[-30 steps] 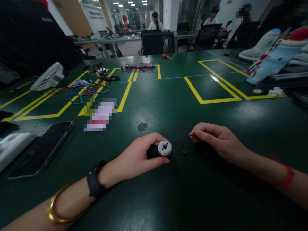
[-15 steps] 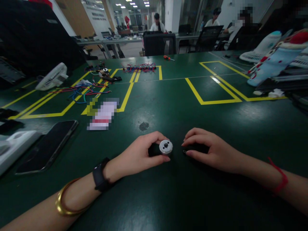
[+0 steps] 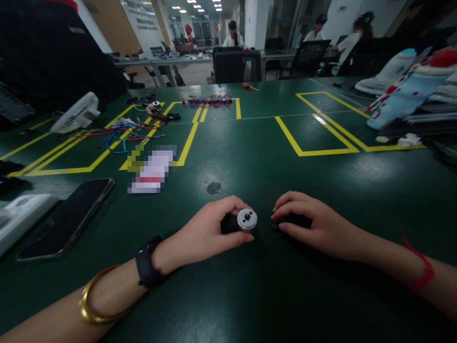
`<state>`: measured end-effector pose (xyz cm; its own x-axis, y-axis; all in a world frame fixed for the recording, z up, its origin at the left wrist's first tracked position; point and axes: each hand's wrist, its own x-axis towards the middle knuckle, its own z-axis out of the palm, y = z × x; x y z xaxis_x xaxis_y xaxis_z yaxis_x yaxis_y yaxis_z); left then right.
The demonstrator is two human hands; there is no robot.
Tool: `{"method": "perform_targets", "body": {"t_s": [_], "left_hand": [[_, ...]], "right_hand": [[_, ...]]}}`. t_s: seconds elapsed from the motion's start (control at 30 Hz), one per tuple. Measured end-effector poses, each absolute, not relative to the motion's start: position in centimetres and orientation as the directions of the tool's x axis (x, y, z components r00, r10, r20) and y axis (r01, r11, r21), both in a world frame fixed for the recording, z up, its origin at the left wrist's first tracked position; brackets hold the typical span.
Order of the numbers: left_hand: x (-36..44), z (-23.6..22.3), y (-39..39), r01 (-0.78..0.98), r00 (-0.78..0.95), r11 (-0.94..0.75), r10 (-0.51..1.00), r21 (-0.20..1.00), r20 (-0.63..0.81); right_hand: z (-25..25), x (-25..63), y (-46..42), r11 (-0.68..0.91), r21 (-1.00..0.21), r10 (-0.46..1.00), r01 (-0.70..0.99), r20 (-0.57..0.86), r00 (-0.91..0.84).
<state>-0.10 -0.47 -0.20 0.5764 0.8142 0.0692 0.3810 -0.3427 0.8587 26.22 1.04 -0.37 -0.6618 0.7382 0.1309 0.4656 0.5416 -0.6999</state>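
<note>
My left hand point(image 3: 205, 232) is wrapped round a small cylindrical motor point(image 3: 246, 220) lying on the green table point(image 3: 250, 162); its silver round end face with a dark centre points toward my right hand. My right hand point(image 3: 310, 223) rests on the table just right of the motor, fingers curled, thumb and fingertips pinching at a tiny black ring point(image 3: 274, 226) on the table surface. The ring is mostly hidden by the fingertips.
A black phone point(image 3: 67, 216) and a white box point(image 3: 17, 214) lie at the left. Coloured wires point(image 3: 117, 136), a small white fan point(image 3: 76, 113) and a screwdriver point(image 3: 249, 86) lie further back. Yellow tape lines point(image 3: 303, 143) mark the table. Fans and a blue object point(image 3: 400, 95) sit at right. People sit in the background.
My right hand moved left toward the motor and closed its fingertips over the tiny black ring. My left hand kept its hold on the motor.
</note>
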Motion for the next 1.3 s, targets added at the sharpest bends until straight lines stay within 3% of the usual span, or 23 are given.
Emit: {"method": "perform_targets", "body": {"t_s": [0.47,0.57,0.7,0.77,0.87,0.93,1.1,1.3], "left_hand": [[0.0,-0.1,-0.6,0.398,0.569,-0.34,0.82,0.852,0.062],[0.0,-0.2,-0.7,0.4,0.571,-0.345,0.819,0.849,0.064],[0.0,-0.2,-0.6,0.406,0.576,-0.352,0.815,0.843,0.063],[-0.1,-0.1,-0.6,0.42,0.571,-0.365,0.818,0.831,0.07],[-0.1,-0.3,-0.6,0.446,0.562,-0.387,0.823,0.807,0.085],[-0.1,-0.4,-0.5,0.456,0.558,-0.402,0.824,0.794,0.096],[-0.1,-0.6,-0.5,0.444,0.568,-0.417,0.815,0.793,0.111],[-0.2,-0.7,-0.5,0.459,0.564,-0.418,0.819,0.784,0.107]], "right_hand": [[-0.4,25.8,0.5,0.6,-0.594,0.72,0.535,0.11,-0.685],[0.3,25.4,0.9,0.527,-0.654,0.753,0.543,0.063,-0.655],[2.7,24.0,1.5,0.33,-0.779,0.739,0.534,-0.139,-0.659],[3.8,23.1,1.6,0.353,-0.791,0.759,0.5,-0.07,-0.647],[4.7,21.8,1.5,0.539,-0.724,0.74,0.43,0.164,-0.653],[4.7,21.1,1.4,0.62,-0.672,0.699,0.406,0.236,-0.676],[4.3,20.5,1.1,0.656,-0.635,0.663,0.408,0.225,-0.714],[3.7,20.7,1.4,0.558,-0.753,0.723,0.348,0.236,-0.649]]}}
